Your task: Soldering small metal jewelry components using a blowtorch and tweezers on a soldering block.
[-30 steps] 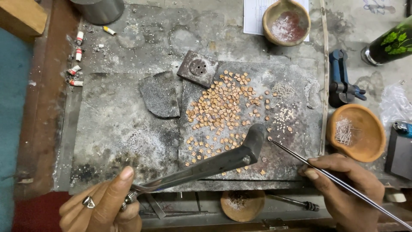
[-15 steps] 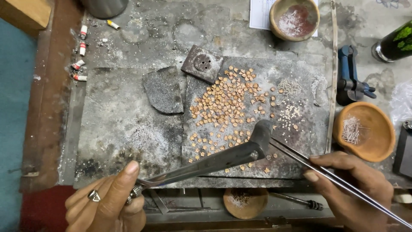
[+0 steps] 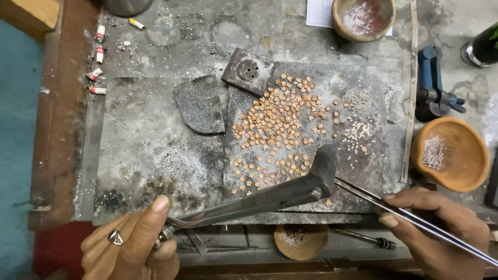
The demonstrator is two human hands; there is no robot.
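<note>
From the head view, the left hand (image 3: 132,241) at lower left clasps a metal torch (image 3: 270,197) whose bent nozzle reaches up to frame centre, over small copper pieces (image 3: 275,129) on the counter (image 3: 150,150). At lower right, the right hand (image 3: 441,233) pinches tweezers (image 3: 415,220), tips just beside the nozzle.

Bare grey scorched slab (image 3: 150,155) left of centre is open, widest free patch on the bench. Dark curved slate shard (image 3: 199,106) and square brown block with holes (image 3: 248,71) bound it at upper right. Spread of small copper-coloured pieces (image 3: 277,135) covers the middle; tiny pale beads (image 3: 358,132) and thin wire bits (image 3: 357,98) sit just right of it. Long dark metal torch nozzle (image 3: 270,199) lies diagonally across the front edge, blocking approach from below. Orange clay bowl of pins (image 3: 450,154) and blue clamp tool (image 3: 430,83) crowd the right side. Cigarette butts (image 3: 97,62) line the left rim.
</note>
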